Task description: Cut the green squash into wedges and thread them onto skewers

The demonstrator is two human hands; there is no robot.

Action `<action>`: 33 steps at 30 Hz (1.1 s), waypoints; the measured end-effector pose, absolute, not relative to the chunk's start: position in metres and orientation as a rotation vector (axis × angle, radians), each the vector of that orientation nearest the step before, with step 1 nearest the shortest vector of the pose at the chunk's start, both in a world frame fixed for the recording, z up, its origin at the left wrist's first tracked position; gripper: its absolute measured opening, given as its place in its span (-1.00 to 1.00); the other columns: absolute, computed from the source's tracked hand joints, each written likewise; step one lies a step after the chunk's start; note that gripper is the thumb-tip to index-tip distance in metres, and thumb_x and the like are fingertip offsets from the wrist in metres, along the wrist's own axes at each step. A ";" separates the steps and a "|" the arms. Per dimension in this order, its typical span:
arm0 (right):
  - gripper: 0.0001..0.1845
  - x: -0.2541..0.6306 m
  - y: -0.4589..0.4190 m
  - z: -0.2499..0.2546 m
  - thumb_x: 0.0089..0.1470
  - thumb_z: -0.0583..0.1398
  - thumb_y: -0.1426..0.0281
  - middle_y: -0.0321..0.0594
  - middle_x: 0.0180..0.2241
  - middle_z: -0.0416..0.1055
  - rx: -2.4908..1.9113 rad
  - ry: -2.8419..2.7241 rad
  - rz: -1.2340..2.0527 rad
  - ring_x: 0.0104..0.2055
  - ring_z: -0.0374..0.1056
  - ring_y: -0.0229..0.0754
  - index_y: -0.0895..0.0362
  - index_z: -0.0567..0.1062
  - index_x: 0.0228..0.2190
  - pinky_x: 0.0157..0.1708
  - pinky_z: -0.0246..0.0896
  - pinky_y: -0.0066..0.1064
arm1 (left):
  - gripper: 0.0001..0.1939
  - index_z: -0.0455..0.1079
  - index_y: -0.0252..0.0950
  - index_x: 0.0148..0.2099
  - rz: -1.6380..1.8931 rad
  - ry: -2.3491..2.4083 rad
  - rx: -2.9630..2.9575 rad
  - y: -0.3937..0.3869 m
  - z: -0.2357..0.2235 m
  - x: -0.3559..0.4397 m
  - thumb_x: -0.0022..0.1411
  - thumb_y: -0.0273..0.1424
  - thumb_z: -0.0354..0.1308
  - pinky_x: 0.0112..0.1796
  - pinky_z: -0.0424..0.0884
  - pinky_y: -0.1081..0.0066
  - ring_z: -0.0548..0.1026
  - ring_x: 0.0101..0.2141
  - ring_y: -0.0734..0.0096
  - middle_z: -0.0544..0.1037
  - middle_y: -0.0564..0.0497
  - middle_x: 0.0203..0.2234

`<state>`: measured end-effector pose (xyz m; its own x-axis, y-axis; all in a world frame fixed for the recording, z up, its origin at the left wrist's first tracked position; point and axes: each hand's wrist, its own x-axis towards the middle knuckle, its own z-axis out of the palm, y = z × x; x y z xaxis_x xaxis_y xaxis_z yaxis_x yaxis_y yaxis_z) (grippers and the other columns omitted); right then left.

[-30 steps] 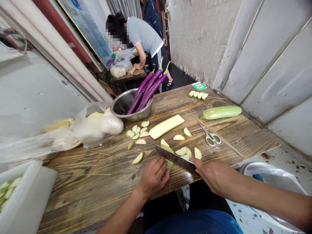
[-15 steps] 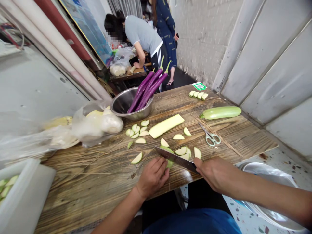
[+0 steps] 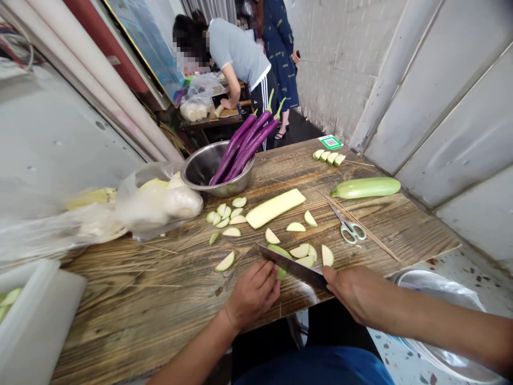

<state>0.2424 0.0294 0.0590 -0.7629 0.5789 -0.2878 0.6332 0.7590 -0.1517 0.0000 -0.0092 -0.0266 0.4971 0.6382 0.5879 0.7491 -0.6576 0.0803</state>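
My right hand (image 3: 350,293) is closed round the handle of a kitchen knife (image 3: 298,269), its blade slanting left across a piece of zucchini (image 3: 280,251). Curled fingers of my left hand (image 3: 254,293) hold that piece on the wooden table, close by the blade's tip. Part of the piece is hidden under the blade and fingers. Cut zucchini slices (image 3: 300,251) lie just beyond the knife, and more slices (image 3: 224,213) are scattered to the left. A halved zucchini (image 3: 276,208) rests cut face up farther back.
Eggplants (image 3: 244,147) lean in a steel bowl (image 3: 192,167). Scissors (image 3: 349,227), thin sticks (image 3: 372,238) and a whole zucchini (image 3: 366,187) lie at right. Plastic bags (image 3: 160,206) and a white box (image 3: 60,315) stand left. A lined bucket (image 3: 441,299) is below the table's right edge. Two people (image 3: 240,53) are beyond.
The view has shifted slightly. The knife and both hands stay almost in place, with the blade still across the zucchini piece.
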 end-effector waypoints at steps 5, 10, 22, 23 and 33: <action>-0.90 0.246 0.030 0.044 0.07 0.02 0.53 -0.23 -0.62 0.40 1.001 2.743 -0.396 -0.62 0.32 -0.25 0.21 0.27 -0.31 -0.65 -0.23 -0.44 | -0.70 0.33 -0.39 -0.09 -0.782 -1.235 -2.580 -0.011 -0.021 -0.003 0.11 -0.41 0.12 -0.11 0.39 0.26 0.40 -0.15 0.24 0.47 -0.16 -0.23; -0.88 0.254 0.045 0.041 0.15 -0.06 0.47 -0.16 -0.55 0.42 1.082 2.735 -0.518 -0.53 0.34 -0.22 0.20 0.26 -0.33 -0.59 -0.12 -0.46 | -0.45 0.20 -0.37 0.08 -0.390 -1.273 -2.743 -0.019 -0.003 -0.016 0.12 -0.15 0.06 -0.06 0.33 0.24 0.34 -0.04 0.20 0.41 -0.19 -0.08; -0.92 0.245 0.028 0.059 0.12 -0.04 0.49 -0.25 -0.66 0.35 1.043 2.715 -0.354 -0.65 0.25 -0.25 0.18 0.23 -0.36 -0.65 -0.27 -0.43 | -0.52 0.18 -0.35 0.12 -0.151 -1.269 -2.867 -0.020 -0.008 -0.024 0.15 -0.37 0.08 -0.02 0.29 0.24 0.25 0.04 0.16 0.32 -0.18 0.03; -0.93 0.245 0.027 0.060 0.12 -0.04 0.49 -0.25 -0.66 0.35 1.040 2.721 -0.343 -0.66 0.24 -0.26 0.18 0.23 -0.37 -0.65 -0.28 -0.43 | -0.53 0.19 -0.35 0.11 -0.156 -1.276 -2.870 -0.019 -0.008 -0.024 0.15 -0.37 0.08 -0.02 0.29 0.24 0.25 0.04 0.15 0.32 -0.17 0.03; -0.95 0.243 0.025 0.069 0.08 0.01 0.52 -0.31 -0.70 0.31 1.030 2.734 -0.305 -0.70 0.18 -0.32 0.17 0.24 -0.40 -0.67 -0.32 -0.44 | -0.57 0.16 -0.31 0.13 -0.053 -1.392 -3.007 -0.013 0.004 -0.021 0.23 -0.33 -0.04 0.03 0.21 0.26 0.16 0.10 0.20 0.25 -0.14 0.09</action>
